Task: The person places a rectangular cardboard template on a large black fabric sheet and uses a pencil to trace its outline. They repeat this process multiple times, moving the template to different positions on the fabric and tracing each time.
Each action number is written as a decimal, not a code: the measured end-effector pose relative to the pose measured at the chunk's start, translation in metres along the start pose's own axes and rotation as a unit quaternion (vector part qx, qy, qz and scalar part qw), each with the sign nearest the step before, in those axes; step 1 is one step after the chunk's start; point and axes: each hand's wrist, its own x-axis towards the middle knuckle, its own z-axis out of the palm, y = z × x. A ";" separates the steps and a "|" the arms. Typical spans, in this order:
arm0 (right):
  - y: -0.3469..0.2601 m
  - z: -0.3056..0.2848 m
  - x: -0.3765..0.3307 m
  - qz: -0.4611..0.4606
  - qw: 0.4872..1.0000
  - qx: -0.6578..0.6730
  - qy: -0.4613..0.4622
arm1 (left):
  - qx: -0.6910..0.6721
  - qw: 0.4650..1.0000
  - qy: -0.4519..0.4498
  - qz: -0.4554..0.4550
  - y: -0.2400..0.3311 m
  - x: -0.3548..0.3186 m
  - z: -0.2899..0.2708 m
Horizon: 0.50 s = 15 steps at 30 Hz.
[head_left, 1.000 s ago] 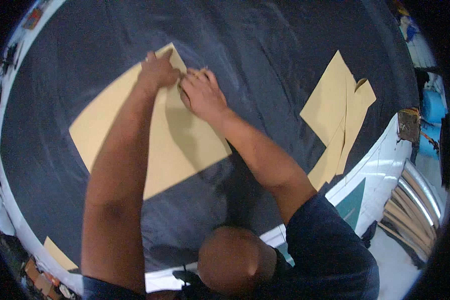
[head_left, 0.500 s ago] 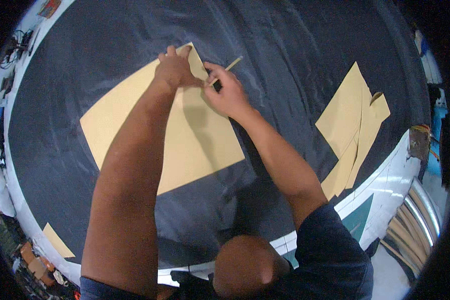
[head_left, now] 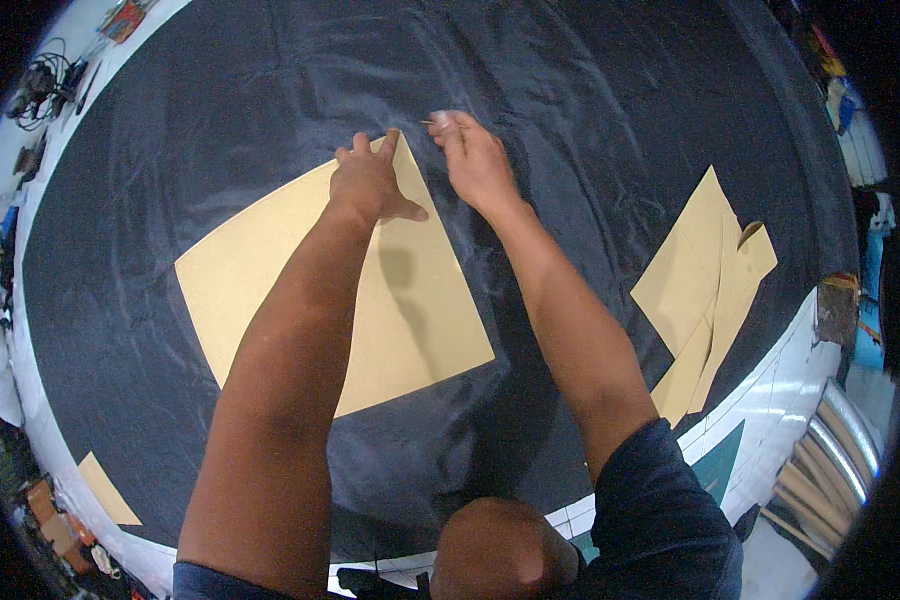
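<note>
A large, pale-yellow, four-sided sheet of stiff paper (head_left: 410, 310) lay flat on black cloth (head_left: 100, 300) spread over a white-edged table (head_left: 780, 345), nearer the table's left edge than its right and well in from the near edge. The left hand (head_left: 365, 182) was spread wide on the sheet's far end, forefinger at the far-right corner and thumb reaching out close to the sheet's right edge. The right hand (head_left: 478, 165) was narrowed to a pinch on a thin, yellowish, pencil-like stick (head_left: 427, 122), of which only a short end showed. That hand was just beyond the sheet's right edge, near the same corner; whether the stick touched the cloth could not be told.

The step in hand looked like marking around the sheet's outline at that corner. The next move seemed to call for firm, flat pressure from the left hand, so that the sheet would not slip on the cloth, and for the stick's end to be set close against the paper's edge.

Toward the table's right and near edges lay overlapping pale-yellow paper pieces (head_left: 685, 260), one with a curled tab; a small, pale-yellow strip (head_left: 108, 490) lay by the near-left edge.
</note>
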 end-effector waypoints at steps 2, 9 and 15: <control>0.003 0.011 0.007 -0.085 0.996 -0.028 0.016 | -0.005 1.000 -0.005 -0.001 0.000 -0.002 0.001; 0.004 0.022 0.027 -0.170 0.980 -0.096 -0.021 | -0.016 1.000 -0.008 0.005 -0.002 -0.002 0.001; 0.004 0.025 0.029 -0.162 0.980 -0.112 -0.033 | -0.008 1.000 -0.016 0.008 -0.002 0.000 0.000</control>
